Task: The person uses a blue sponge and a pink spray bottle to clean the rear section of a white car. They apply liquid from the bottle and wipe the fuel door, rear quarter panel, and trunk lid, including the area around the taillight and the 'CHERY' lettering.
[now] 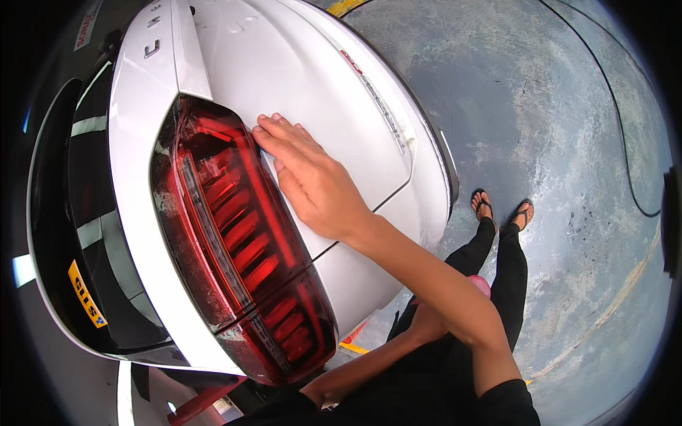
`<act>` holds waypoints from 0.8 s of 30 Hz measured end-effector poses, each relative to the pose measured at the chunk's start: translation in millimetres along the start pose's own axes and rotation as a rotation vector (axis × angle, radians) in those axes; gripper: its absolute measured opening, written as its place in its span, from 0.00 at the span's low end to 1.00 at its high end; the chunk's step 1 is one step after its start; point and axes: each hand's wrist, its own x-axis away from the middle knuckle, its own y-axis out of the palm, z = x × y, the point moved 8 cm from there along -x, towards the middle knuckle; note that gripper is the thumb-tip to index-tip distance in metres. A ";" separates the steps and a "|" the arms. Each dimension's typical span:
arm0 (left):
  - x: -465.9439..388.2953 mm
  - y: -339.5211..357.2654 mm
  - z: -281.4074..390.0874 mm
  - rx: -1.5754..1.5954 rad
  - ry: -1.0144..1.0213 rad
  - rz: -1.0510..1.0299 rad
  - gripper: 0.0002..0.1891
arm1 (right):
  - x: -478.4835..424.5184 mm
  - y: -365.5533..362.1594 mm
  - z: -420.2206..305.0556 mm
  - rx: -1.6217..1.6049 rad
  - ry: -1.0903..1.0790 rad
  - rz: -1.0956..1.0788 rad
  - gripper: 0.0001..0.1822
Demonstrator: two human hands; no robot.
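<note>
My right hand (314,181) lies flat on the white rear panel (277,74) of a car, fingers extended and nearly together. Its fingertips rest beside the inner edge of the red tail light (245,223). Nothing shows between the hand and the paint. My left hand (430,322) is low in front of my body, partly behind my right forearm. A pink object (480,285) shows past that forearm, apparently in the left hand; most of it is hidden. Pale smears mark the outer part of the tail light lens.
Chrome letters (152,49) and a red-and-chrome emblem (373,96) stand on the car's rear. A yellow sticker (87,294) with writing is on the dark rear window. A black hose or cable (613,90) runs over the worn grey floor (575,160). My sandalled feet (482,203) stand beside the bumper.
</note>
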 end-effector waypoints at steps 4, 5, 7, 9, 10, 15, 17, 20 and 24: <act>0.2 7.1 9.8 -0.146 0.181 -0.003 0.20 | 82.6 -4.9 -25.0 0.009 0.101 -0.120 0.31; -0.6 4.1 13.1 -0.161 0.151 0.013 0.20 | 93.7 -8.2 -26.6 0.006 0.122 -0.149 0.31; -11.3 0.2 19.5 -0.182 0.106 0.041 0.20 | 87.1 -25.2 3.3 0.036 0.169 -0.106 0.31; -20.9 -10.6 19.4 0.034 -0.050 0.059 0.21 | 60.7 -44.6 61.4 0.068 0.240 -0.012 0.29; -13.8 -3.9 4.4 -0.097 -0.042 -0.007 0.23 | 41.9 -57.7 87.1 0.185 0.233 -0.027 0.28; -8.5 10.5 -6.3 -0.149 -0.061 -0.024 0.26 | 83.3 -47.6 64.0 0.199 0.346 0.036 0.30; -13.9 14.8 -3.3 -0.110 -0.126 -0.025 0.25 | 96.7 -49.1 50.0 0.142 0.305 -0.039 0.31; -33.1 0.4 21.6 0.012 -0.143 0.088 0.23 | 67.1 -76.1 89.8 0.409 0.261 -0.095 0.31; -42.2 20.8 31.5 -0.165 -0.126 0.010 0.24 | 82.6 -60.1 69.7 0.219 0.295 -0.079 0.30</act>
